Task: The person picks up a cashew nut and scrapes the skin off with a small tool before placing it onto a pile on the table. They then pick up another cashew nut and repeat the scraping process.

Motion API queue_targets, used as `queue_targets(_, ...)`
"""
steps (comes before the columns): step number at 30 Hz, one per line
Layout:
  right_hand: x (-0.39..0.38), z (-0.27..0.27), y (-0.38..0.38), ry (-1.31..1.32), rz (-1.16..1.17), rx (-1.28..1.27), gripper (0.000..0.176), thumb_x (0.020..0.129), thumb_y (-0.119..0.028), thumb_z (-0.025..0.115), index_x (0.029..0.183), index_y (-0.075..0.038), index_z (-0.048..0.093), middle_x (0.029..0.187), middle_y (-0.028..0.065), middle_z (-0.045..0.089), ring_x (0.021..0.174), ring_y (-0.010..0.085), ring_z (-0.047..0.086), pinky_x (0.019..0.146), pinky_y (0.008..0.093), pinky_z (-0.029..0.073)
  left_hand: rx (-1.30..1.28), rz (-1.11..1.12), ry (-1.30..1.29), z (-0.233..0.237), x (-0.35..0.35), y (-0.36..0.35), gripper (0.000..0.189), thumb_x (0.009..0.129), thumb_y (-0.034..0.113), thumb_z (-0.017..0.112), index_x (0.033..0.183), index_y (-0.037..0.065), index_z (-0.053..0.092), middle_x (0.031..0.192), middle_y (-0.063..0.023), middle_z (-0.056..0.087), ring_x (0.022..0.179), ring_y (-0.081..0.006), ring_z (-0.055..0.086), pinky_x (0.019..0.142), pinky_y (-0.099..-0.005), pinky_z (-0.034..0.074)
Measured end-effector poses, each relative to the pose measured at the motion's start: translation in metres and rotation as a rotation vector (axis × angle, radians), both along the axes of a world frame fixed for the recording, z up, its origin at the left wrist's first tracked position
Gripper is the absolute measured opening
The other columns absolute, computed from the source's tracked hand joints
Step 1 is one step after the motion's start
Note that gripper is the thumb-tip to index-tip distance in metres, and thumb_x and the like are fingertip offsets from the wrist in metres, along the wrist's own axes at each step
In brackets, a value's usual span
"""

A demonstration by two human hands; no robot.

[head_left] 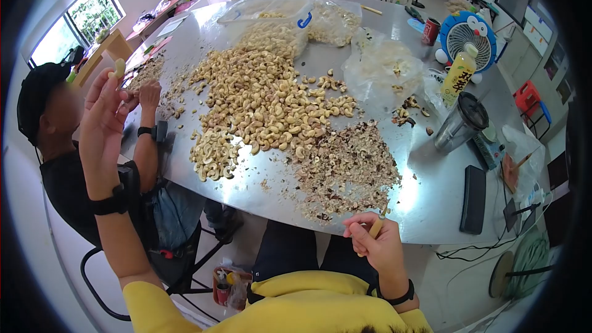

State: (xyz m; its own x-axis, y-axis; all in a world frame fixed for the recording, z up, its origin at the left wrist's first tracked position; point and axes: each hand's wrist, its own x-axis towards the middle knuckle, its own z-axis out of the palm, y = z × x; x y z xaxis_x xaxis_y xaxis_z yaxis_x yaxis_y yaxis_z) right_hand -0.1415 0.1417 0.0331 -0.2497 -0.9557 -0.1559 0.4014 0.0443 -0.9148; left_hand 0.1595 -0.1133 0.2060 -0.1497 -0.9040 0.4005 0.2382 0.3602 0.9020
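My left hand (106, 108) is raised at the left, its fingertips closed on a cashew nut (119, 68). Near the table's front edge, my right hand (377, 245) grips a small knife (375, 227) with a wooden-looking handle; its short tip points away from me. A large heap of cashews (259, 95) covers the middle of the metal table (259, 200). At its near left lies a smaller pile of paler cashews (214, 155). Flaky skins and broken bits (348, 169) are spread just beyond my right hand.
A co-worker in a black cap (43, 77) sits at the left, hands over the table. To the right stand a lidded tumbler (459, 124), a yellow drink bottle (458, 77), a blue fan (468, 34) and a red can (430, 32). Plastic bags (379, 71) and a clear bin (265, 9) lie farther back.
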Motion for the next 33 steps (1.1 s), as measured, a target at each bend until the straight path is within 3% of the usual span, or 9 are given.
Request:
queue_targets(5,-0.001,0.003,0.000,-0.030,0.038,0.049,0.015,0.085,-0.010,0.058,0.095,0.000,0.061,0.072,0.0032,0.058,0.048,0.0025,0.039,0.041,0.0164,0.029,-0.096,-0.008,0.019,0.016,-0.008,0.010,0.031,0.084,0.009,0.059,0.113,0.002,0.049,0.096,-0.0056,0.056,0.079,-0.0097,0.055,0.065,-0.0193,0.045)
queue_targets(14,-0.008,0.004,-0.002,0.036,0.086,0.107,0.016,0.085,-0.013,0.058,0.095,-0.001,0.062,0.072,0.0007,0.059,0.050,0.0012,0.041,0.043,0.0157,0.032,-0.976,0.460,0.087,0.043,-0.041,0.023,0.025,0.084,0.002,0.054,0.108,-0.003,0.053,0.103,-0.0112,0.059,0.091,-0.0202,0.060,0.085,-0.0254,0.046)
queue_targets(16,-0.008,0.006,-0.001,0.069,0.091,0.113,0.016,0.085,-0.014,0.058,0.094,-0.002,0.062,0.072,0.0000,0.059,0.051,0.0011,0.041,0.044,0.0155,0.033,-0.966,0.689,-0.179,0.055,-0.062,0.009,0.019,0.086,0.002,0.050,0.104,-0.003,0.056,0.103,-0.0128,0.059,0.093,-0.0170,0.059,0.085,-0.0253,0.046)
queue_targets(18,-0.008,0.008,-0.002,0.061,0.094,0.102,0.016,0.084,-0.015,0.059,0.094,-0.003,0.063,0.072,-0.0006,0.060,0.051,0.0010,0.042,0.044,0.0153,0.033,-1.135,0.634,-0.120,0.053,-0.108,-0.043,0.028,0.085,0.005,0.052,0.112,0.001,0.054,0.107,-0.0099,0.059,0.089,-0.0143,0.059,0.081,-0.0245,0.046)
queue_targets(19,-0.007,0.009,-0.001,0.056,0.097,0.102,0.016,0.084,-0.015,0.059,0.094,-0.003,0.063,0.072,-0.0009,0.060,0.052,0.0010,0.043,0.045,0.0153,0.033,-0.877,0.947,-0.625,0.038,-0.101,-0.101,0.036,0.083,0.008,0.057,0.118,0.001,0.050,0.109,-0.0084,0.058,0.090,-0.0134,0.058,0.081,-0.0252,0.046)
queue_targets(21,-0.005,0.014,0.002,0.118,0.097,0.123,0.016,0.084,-0.016,0.060,0.094,-0.003,0.063,0.072,-0.0012,0.060,0.052,0.0011,0.043,0.045,0.0153,0.033,-0.466,0.134,-0.099,0.014,-0.156,-0.122,0.062,0.083,0.008,0.057,0.134,-0.002,0.023,0.129,-0.0216,0.038,0.110,-0.0238,0.049,0.092,-0.0257,0.040)
queue_targets(22,-0.006,0.016,0.002,0.149,0.091,0.128,0.017,0.084,-0.016,0.060,0.094,-0.003,0.063,0.072,-0.0014,0.060,0.052,0.0011,0.044,0.045,0.0154,0.034,-0.355,-0.004,0.053,0.007,-0.172,-0.106,0.077,0.079,0.009,0.063,0.136,-0.003,0.012,0.141,-0.0210,0.015,0.128,-0.0297,0.026,0.099,-0.0322,0.033)
queue_targets(25,-0.011,0.009,0.007,0.137,0.087,0.101,0.017,0.084,-0.016,0.060,0.094,-0.003,0.063,0.071,-0.0017,0.060,0.053,0.0011,0.044,0.045,0.0155,0.034,-0.342,0.012,0.148,0.000,-0.169,-0.099,0.073,0.082,0.002,0.055,0.136,-0.003,0.007,0.141,-0.0206,0.012,0.129,-0.0295,0.023,0.101,-0.0324,0.031)
queue_targets(33,-0.006,0.009,0.004,0.119,0.122,0.124,0.017,0.084,-0.016,0.060,0.096,-0.003,0.063,0.070,-0.0019,0.058,0.055,0.0009,0.045,0.047,0.0157,0.035,-0.241,0.001,0.163,0.008,-0.136,-0.067,0.040,0.088,0.003,0.047,0.125,-0.005,0.034,0.127,-0.0152,0.039,0.120,-0.0191,0.039,0.101,-0.0255,0.035)
